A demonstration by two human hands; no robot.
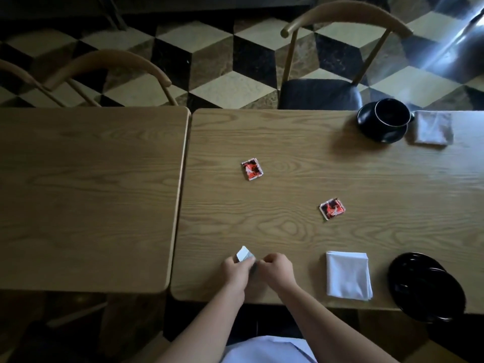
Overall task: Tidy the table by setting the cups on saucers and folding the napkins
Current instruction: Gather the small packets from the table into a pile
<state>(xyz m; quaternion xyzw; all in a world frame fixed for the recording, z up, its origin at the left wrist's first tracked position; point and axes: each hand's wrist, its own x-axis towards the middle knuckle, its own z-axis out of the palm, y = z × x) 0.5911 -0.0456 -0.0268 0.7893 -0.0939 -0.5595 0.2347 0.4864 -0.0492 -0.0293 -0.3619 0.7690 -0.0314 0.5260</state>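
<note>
My left hand (239,271) and my right hand (277,268) are close together at the near edge of the right table (288,142). Between them they pinch a small white folded piece (245,253), possibly a napkin or packet. A folded white napkin (348,276) lies to the right of my hands. Beside it, at the near right edge, sits a black saucer (427,286) with nothing on it. At the far right a black cup (392,112) stands on another black saucer (379,133), with a second folded napkin (433,128) next to it.
Two red and black packets lie on the right table, one (252,169) near the middle and one (332,209) nearer to me. A second wooden table (89,192) adjoins on the left. Wooden chairs (340,48) stand on the far side over a chequered floor.
</note>
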